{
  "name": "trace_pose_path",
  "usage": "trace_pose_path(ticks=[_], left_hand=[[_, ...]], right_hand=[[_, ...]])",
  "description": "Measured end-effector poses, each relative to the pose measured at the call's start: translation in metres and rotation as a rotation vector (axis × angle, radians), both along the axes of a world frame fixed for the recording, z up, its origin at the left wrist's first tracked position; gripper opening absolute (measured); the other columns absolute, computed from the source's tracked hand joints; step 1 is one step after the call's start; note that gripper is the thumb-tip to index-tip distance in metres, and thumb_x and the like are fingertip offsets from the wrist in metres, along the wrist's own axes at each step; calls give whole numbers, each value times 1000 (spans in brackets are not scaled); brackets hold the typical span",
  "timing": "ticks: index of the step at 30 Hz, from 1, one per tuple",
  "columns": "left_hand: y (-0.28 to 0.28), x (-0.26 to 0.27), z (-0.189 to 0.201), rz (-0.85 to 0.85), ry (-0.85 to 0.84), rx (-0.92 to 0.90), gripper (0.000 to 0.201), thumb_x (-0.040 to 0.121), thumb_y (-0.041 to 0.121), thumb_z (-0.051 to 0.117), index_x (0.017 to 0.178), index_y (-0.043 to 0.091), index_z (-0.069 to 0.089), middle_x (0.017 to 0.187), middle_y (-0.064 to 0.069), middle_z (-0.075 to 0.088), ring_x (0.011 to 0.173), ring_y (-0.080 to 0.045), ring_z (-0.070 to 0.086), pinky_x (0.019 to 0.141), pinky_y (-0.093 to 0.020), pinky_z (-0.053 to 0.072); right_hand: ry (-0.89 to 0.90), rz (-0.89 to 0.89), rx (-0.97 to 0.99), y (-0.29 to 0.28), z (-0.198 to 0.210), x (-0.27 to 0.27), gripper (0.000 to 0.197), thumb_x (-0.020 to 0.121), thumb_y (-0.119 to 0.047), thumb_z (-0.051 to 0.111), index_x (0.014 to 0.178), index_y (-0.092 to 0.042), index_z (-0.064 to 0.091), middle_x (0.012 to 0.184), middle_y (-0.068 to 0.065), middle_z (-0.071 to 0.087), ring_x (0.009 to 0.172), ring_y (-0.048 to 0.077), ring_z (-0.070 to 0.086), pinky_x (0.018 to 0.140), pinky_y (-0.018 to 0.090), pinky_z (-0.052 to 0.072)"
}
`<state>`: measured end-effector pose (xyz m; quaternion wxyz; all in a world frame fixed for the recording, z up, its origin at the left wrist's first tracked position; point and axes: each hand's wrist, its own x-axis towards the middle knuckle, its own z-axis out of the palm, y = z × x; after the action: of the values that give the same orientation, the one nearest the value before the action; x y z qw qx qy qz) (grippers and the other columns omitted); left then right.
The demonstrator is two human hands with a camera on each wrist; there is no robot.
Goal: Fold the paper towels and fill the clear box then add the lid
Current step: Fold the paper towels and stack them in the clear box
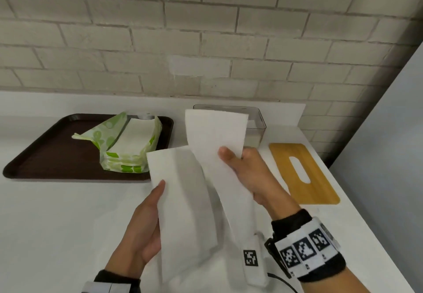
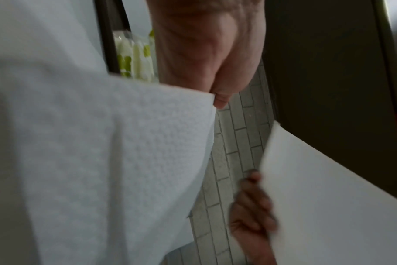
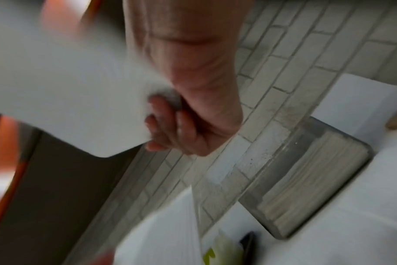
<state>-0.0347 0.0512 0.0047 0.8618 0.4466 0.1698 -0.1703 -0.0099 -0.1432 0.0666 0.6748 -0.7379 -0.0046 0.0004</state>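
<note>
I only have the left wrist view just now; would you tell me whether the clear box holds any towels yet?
Observer: Yes. The right wrist view shows the box partly filled with a stack of folded towels.
Operator: Thank you. Is the lid on it?
Observer: No. The wooden lid lies flat on the counter, to the right of the box.
Operator: And where does the green pack sit?
Observer: The pack lies torn open on a brown tray, left of the box, with white sheets still inside.
</note>
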Motion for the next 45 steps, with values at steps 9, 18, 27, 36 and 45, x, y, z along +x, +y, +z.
trace_pose_path(ticks=[9, 18, 27, 36, 45], left_hand=[[-35, 4, 9, -94, -392, 355, 26, 92, 15, 56, 117, 20, 61, 105, -2, 73, 97, -23, 69, 86, -42, 55], [-56, -2, 28, 78, -744, 509, 25, 89, 9, 58, 99, 32, 62, 89, 23, 71, 86, 1, 68, 68, -12, 52], [-66, 5, 20, 155, -771, 542, 34, 78, 12, 75, 100, 32, 59, 95, 18, 67, 91, -2, 64, 74, -19, 53], [-25, 15, 18, 283, -621, 292, 50, 40, 43, 89, 83, 27, 71, 86, 9, 72, 80, -5, 67, 66, -18, 54], [-13, 3, -10, 218, -486, 519, 28, 86, -6, 58, 95, 19, 65, 94, 3, 73, 89, -12, 67, 82, -23, 51]], right_hand=[[80, -103, -43, 10, -49, -24, 46, 79, -41, 68, 116, -30, 44, 112, -10, 59, 100, 10, 61, 83, 24, 53], [-81, -163, 96, 2, -31, -35, 16, 88, -14, 62, 101, -23, 65, 97, -3, 72, 91, 9, 68, 78, 21, 55], [-157, -195, -37, 3, -41, -36, 49, 81, -19, 71, 112, -39, 39, 115, -6, 53, 106, 9, 56, 84, 23, 55], [170, 62, -293, -30, -58, -39, 21, 75, -5, 74, 94, -14, 69, 97, -1, 71, 89, 15, 68, 81, 25, 55], [-9, -265, 211, -46, -51, -34, 32, 77, 14, 61, 87, -17, 61, 80, -2, 65, 74, 10, 63, 64, 19, 50]])
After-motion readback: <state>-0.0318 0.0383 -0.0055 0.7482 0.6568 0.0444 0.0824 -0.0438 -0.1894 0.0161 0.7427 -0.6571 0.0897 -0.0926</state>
